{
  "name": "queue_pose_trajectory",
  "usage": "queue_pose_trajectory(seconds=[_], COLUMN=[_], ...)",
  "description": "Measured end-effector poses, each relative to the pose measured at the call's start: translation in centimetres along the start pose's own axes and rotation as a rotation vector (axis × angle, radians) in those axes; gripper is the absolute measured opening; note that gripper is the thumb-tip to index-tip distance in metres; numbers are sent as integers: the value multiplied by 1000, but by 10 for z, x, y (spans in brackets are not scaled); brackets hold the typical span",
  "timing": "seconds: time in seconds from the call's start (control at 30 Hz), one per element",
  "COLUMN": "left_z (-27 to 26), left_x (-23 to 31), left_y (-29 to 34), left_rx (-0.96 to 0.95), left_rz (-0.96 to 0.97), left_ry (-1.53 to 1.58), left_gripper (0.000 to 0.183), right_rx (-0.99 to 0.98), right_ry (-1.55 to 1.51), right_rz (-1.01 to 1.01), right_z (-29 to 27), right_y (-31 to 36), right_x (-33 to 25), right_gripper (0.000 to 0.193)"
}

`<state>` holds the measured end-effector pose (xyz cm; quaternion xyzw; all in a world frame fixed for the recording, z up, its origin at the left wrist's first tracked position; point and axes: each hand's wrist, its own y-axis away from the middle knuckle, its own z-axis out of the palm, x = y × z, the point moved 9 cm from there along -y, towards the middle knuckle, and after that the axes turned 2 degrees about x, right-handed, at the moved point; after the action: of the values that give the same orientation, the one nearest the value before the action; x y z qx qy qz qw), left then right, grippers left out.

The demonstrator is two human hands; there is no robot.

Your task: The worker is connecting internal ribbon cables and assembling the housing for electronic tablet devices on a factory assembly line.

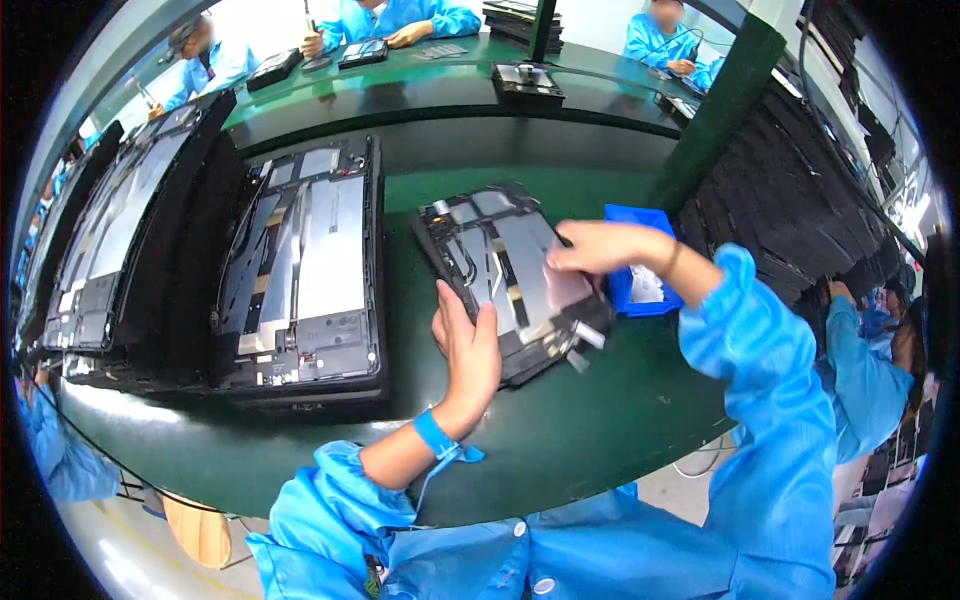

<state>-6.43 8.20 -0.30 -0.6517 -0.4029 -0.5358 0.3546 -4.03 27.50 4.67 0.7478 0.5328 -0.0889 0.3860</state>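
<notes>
An opened tablet (pixel 478 255), its silver plate and flat cables exposed, lies tilted in front of me over the green table. My left hand (pixel 468 345) grips its lower left edge, with the thumb over the face. Over the tablet's right side, my right hand (pixel 612 246) has its fingers curled together against the silver plate. Whatever sits between those fingertips is hidden and slightly blurred. Pale tabs (pixel 590 333) stick out at the tablet's lower right corner. Just beyond my right hand stands a blue bin (pixel 622 300) with white pieces inside.
Stacks of similar opened tablets (pixel 335 240) in black trays fill the left side. A green post (pixel 720 105) and tall piles of black trays (pixel 790 190) rise at the right. Across the green table (pixel 560 440), people in blue coats (pixel 350 20) work at a farther bench.
</notes>
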Motion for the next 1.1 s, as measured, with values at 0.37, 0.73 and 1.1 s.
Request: queue_pose_trajectory(seconds=[0.37,0.73,1.1], left_z=[-23,-35,-13], left_x=[-7,11,76], left_y=[52,35,22], left_rx=[-126,-136,-291], left_rz=[31,104,619], left_ry=[147,160,-543], left_gripper=[67,62,26], right_rx=[461,935,1161], right_ry=[239,428,255], right_rz=[-82,-248,-507], right_z=[43,-4,0], right_y=[99,128,142], right_x=[-15,8,-41], right_gripper=[66,45,35])
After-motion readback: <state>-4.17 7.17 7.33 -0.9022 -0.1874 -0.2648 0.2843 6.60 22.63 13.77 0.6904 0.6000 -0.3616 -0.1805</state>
